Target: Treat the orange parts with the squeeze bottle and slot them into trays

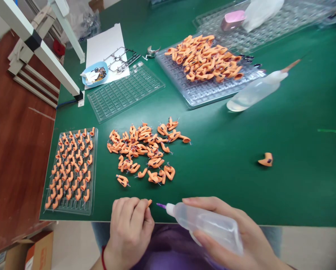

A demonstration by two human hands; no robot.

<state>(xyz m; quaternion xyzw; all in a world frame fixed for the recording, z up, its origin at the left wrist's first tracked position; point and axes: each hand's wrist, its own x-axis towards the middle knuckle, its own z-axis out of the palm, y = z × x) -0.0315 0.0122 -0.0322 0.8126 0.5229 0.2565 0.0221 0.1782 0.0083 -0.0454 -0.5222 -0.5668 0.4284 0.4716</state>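
At the table's front edge my left hand (131, 221) is closed around a small orange curved plastic part (149, 203); only its tip shows. My right hand (229, 228) grips a translucent squeeze bottle (207, 221), lying tilted with its purple needle tip (161, 205) pointing left. A short gap separates the tip from the orange part. Beyond my hands lies a loose pile of similar orange parts (142, 146), some with thin wires sticking out. One lone orange piece (266, 159) rests to the right.
Left, a clear tray (91, 187) holds rows of orange parts. Behind are a gridded tray (125, 92), a blue dish (94, 74) of small bits, and stacked trays (196, 99) heaped with orange parts. A second bottle (255, 92) leans, needle upward. A white metal frame (55, 63) stands left.
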